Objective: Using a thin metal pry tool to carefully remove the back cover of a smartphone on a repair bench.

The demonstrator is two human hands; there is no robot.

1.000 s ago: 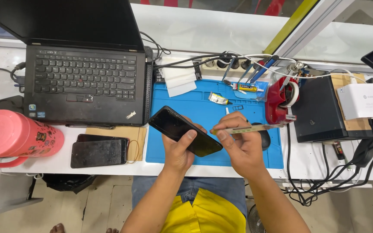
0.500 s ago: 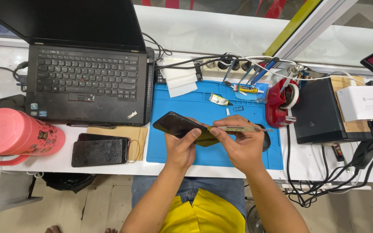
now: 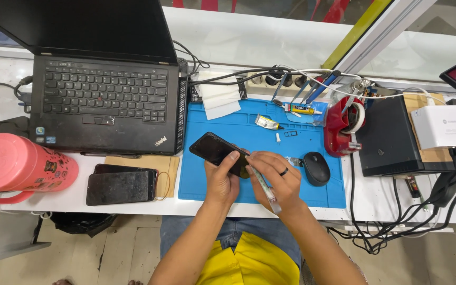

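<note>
My left hand (image 3: 221, 180) grips a black smartphone (image 3: 213, 149) by its near end, holding it tilted over the blue work mat (image 3: 249, 129). My right hand (image 3: 276, 182), a dark ring on one finger, holds a slim silver pen-like tool (image 3: 264, 187) whose tip touches the phone's right edge. Both hands sit close together above the mat's near half.
An open black laptop (image 3: 104, 103) stands at the left, a pink jug (image 3: 17, 166) beside it. Two dark phones (image 3: 121, 186) lie on a brown envelope. A black mouse (image 3: 316, 168), red tape dispenser (image 3: 344, 126), glue tube (image 3: 302, 109), black box (image 3: 391, 140) and tangled cables (image 3: 397, 221) crowd the right.
The phone has dropped lower and flatter toward the mat. My right hand has turned the tool from lying sideways to pointing down toward me, its tip at the phone's edge.
</note>
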